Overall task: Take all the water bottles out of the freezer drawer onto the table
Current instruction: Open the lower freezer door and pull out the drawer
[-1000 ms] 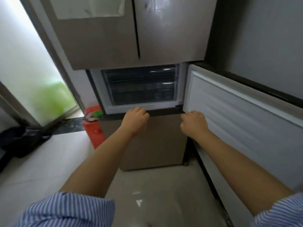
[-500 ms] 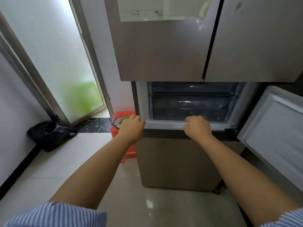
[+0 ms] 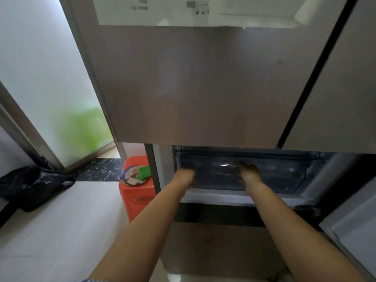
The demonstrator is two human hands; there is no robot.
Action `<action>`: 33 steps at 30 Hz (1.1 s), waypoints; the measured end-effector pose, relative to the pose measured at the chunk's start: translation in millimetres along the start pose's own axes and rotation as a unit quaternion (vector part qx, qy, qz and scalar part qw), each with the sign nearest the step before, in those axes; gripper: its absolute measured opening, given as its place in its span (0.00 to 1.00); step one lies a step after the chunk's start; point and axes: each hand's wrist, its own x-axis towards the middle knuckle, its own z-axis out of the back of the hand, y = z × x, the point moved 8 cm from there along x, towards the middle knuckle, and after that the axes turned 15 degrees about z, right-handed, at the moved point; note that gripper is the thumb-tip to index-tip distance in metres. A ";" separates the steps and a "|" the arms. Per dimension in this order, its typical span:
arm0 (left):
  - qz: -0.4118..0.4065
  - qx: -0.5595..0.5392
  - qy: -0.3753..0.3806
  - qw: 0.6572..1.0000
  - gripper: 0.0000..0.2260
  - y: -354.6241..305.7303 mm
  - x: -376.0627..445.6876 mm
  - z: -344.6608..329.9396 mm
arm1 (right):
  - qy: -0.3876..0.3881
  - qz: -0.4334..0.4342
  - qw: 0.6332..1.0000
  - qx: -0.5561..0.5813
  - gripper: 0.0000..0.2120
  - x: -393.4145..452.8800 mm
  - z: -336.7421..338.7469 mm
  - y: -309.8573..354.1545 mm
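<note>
both hands, left hand (image 3: 185, 176) and right hand (image 3: 249, 172), reach into the dark translucent plastic freezer drawer (image 3: 280, 174) below the closed beige refrigerator door (image 3: 199, 86); grip state cannot be determined, bottles not discernible.

Both hands — left hand (image 3: 186, 176), right hand (image 3: 249, 171) — have reached the freezer drawer (image 3: 274, 176).

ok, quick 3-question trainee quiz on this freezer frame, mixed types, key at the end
1. True or false: both hands are at the front of the freezer drawer.
2. What stands on the floor left of the fridge? A) orange stool B) blue bucket C) cardboard box
3. Fill in: the freezer compartment door is ____.

Key: 1 true, left hand and right hand both reach it. 2 A, orange stool. 3 open.
</note>
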 end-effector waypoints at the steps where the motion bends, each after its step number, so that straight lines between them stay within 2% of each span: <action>1: 0.013 -0.072 0.016 0.997 0.10 -4.0 8.1 -6.0 | -0.010 -0.022 1.000 0.012 0.06 8.1 -1.0 -5.0; 3: 0.030 -0.225 0.045 0.973 0.12 -10.2 17.5 -16.1 | -0.044 -0.055 0.990 0.125 0.07 18.3 -4.2 -9.3; 5: 0.034 -0.342 0.085 0.935 0.14 -16.9 22.9 -25.9 | -0.074 -0.075 0.957 0.272 0.13 23.7 -7.6 -11.0; 8: 0.014 -0.435 0.126 0.892 0.16 -24.4 27.9 -32.6 | -0.068 -0.070 0.918 0.383 0.17 24.9 -14.1 -6.0; 11: -0.003 -0.446 0.155 0.881 0.15 -21.5 27.1 -30.4 | -0.054 -0.065 0.897 0.434 0.18 29.1 -16.4 -8.9; 14: -0.018 -0.476 0.173 0.862 0.19 -20.8 19.5 -30.4 | -0.028 -0.064 0.898 0.434 0.17 30.7 -17.3 -14.5; 18: -0.022 -0.500 0.159 0.851 0.19 -15.4 9.2 -33.2 | -0.025 -0.076 0.898 0.432 0.17 23.7 -15.0 -16.6; 23: -0.032 -0.508 0.178 0.842 0.10 5.2 -6.8 -34.8 | -0.037 -0.051 0.896 0.440 0.19 -8.0 -1.9 -15.8; 27: -0.012 -0.491 0.158 0.857 0.16 35.0 -19.1 -34.4 | -0.045 -0.052 0.887 0.456 0.17 -42.7 9.2 -22.8; 30: -0.011 -0.467 0.162 0.869 0.10 60.4 -38.2 -36.0 | -0.048 -0.047 0.886 0.460 0.17 -69.0 18.8 -34.4; 33: -0.022 -0.449 0.167 0.877 0.13 91.3 -57.5 -35.7 | -0.052 -0.054 0.881 0.468 0.17 -103.5 30.5 -49.0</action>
